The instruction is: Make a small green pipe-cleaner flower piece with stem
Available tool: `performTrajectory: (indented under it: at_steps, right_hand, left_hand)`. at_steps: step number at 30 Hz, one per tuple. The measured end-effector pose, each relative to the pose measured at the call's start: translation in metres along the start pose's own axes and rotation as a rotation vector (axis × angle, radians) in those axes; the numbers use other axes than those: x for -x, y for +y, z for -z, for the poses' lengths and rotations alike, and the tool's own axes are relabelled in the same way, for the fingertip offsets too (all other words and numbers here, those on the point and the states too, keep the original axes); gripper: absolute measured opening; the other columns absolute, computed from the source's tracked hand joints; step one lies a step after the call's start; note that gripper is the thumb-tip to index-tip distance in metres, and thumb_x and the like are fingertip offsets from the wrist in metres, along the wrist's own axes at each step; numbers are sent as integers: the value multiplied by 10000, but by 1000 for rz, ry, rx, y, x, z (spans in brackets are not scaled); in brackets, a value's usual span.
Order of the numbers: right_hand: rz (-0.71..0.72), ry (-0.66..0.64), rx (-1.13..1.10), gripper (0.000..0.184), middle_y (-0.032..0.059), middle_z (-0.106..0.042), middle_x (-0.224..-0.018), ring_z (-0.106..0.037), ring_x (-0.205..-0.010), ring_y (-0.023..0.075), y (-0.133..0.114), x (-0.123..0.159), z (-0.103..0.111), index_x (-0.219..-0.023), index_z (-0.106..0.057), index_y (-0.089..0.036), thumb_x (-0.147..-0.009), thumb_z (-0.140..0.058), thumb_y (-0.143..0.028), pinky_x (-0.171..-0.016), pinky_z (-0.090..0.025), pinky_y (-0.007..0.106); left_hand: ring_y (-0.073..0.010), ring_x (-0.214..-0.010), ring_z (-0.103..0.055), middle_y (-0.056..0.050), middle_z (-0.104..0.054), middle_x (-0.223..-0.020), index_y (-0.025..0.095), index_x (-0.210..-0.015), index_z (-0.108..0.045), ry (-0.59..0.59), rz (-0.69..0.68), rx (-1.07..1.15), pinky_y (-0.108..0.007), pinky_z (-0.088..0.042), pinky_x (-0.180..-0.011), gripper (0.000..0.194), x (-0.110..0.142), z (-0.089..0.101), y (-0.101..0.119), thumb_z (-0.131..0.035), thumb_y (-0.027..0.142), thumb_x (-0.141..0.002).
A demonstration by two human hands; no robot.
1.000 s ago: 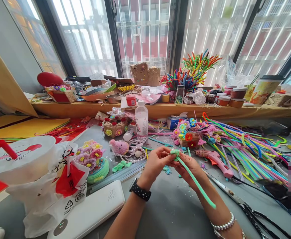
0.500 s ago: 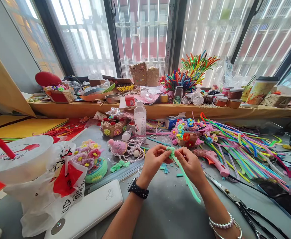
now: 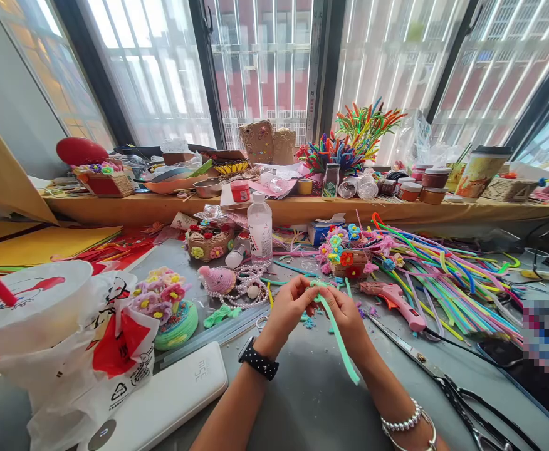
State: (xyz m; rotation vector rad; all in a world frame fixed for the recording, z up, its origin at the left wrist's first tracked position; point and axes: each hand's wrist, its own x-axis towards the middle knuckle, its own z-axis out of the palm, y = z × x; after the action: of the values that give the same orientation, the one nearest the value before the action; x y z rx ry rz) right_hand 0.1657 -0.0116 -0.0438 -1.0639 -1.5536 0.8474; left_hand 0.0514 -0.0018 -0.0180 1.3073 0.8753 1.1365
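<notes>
Both hands meet over the grey table, pinching a mint-green pipe cleaner (image 3: pixel 340 338). My left hand (image 3: pixel 293 304), a dark dotted watch band on its wrist, grips the bent, bunched end between thumb and fingers. Opposite it, my right hand (image 3: pixel 343 313) pinches the same bunched part. From there the pipe cleaner's free tail hangs down toward me. Fingers cover much of the bunched end, so its exact shape is partly hidden. Green pipe-cleaner pieces (image 3: pixel 221 315) lie left of my hands, and small blue scraps (image 3: pixel 309 322) lie just behind them.
Large scissors (image 3: pixel 425 363) and a pink glue gun (image 3: pixel 397 304) lie to the right, before a heap of coloured pipe cleaners (image 3: pixel 462 307). A white power bank (image 3: pixel 162 398), a bagged cup (image 3: pixel 34 300) and a fuzzy flower pot (image 3: pixel 175 326) stand left. A bottle (image 3: pixel 259 228) stands behind.
My hands have drawn closer together around the bunched end, the right one moving left. The hanging tail has swung left and its tip sits nearer my left hand. The view has shifted slightly.
</notes>
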Motion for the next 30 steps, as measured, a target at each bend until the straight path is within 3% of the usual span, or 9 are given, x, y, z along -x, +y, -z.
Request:
performTrajectory:
  at_steps: [9, 16, 23, 30]
  right_hand:
    - [-104, 72, -228, 350, -34, -294, -528, -247, -466, 62, 0, 5, -6, -622, -399, -152, -776, -374, -466, -421, -224, 190]
    - [-85, -62, -35, 329, -11, -411, -586, -342, -539, 73, -3, -1, 6, -666, -486, -130, -748, -452, -446, -483, -278, 188]
    - [-61, -151, 6, 268, -7, -456, -621, -375, -559, 73, 3, -4, 14, -700, -511, -127, -729, -503, -393, -487, -292, 178]
    - [-132, -352, -106, 274, -15, -457, -595, -380, -536, 65, -3, -3, 14, -714, -521, -129, -713, -526, -402, -469, -294, 171]
  left_hand:
    - [-47, -432, -404, 55, -436, -493, 150, -659, -380, -64, 20, 48, -165, -323, -433, 219, -1, -1, -6, -529, 305, -699]
    - [-73, -495, -449, 40, -447, -532, 151, -727, -467, 124, -125, -195, -184, -370, -481, 166, -1, 4, -5, -508, 311, -719]
    - [-84, -496, -485, 11, -512, -550, 120, -693, -532, 169, -21, -140, -194, -394, -499, 205, -2, 8, 0, -575, 317, -655]
    - [-75, -466, -466, 5, -530, -535, 110, -702, -578, -57, 122, -100, -191, -380, -477, 245, -1, 18, 6, -614, 335, -612]
